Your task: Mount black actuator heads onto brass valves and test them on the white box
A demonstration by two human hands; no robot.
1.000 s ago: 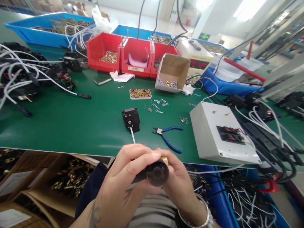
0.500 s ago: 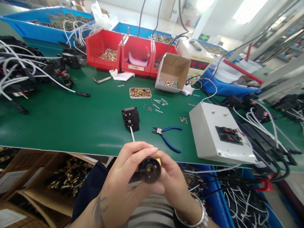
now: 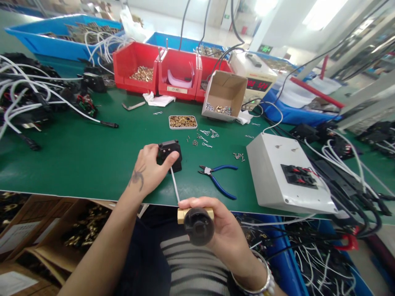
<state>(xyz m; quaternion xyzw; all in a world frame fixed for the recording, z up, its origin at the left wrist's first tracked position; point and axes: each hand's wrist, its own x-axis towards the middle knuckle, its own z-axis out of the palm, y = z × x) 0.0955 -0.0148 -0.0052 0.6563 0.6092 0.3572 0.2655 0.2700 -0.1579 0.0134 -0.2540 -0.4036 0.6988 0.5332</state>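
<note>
My left hand (image 3: 151,168) has its fingers closed round a small black housing (image 3: 175,151) on the green mat, thumb across its front face. A white cable (image 3: 175,185) runs from that housing down toward my right hand (image 3: 226,232). At the table's front edge, my right hand grips a brass valve body (image 3: 181,216) with a round black cap (image 3: 199,226) facing me. Blue-handled cutting pliers (image 3: 216,176) lie open to the right of the housing. Beyond it stands a small tray of brass parts (image 3: 182,122), with loose wire clips (image 3: 205,137) and small screws (image 3: 238,156) nearby.
Red bins (image 3: 137,74) and a cardboard box of small parts (image 3: 225,94) stand at the back. A grey box with terminals (image 3: 286,172) sits on the right. White-cabled black units (image 3: 27,90) crowd the left. Cartons (image 3: 46,234) lie below the front edge.
My left hand has let go of the brass valve body and moved up and left onto the black housing. My right hand keeps the valve body, now held alone.
</note>
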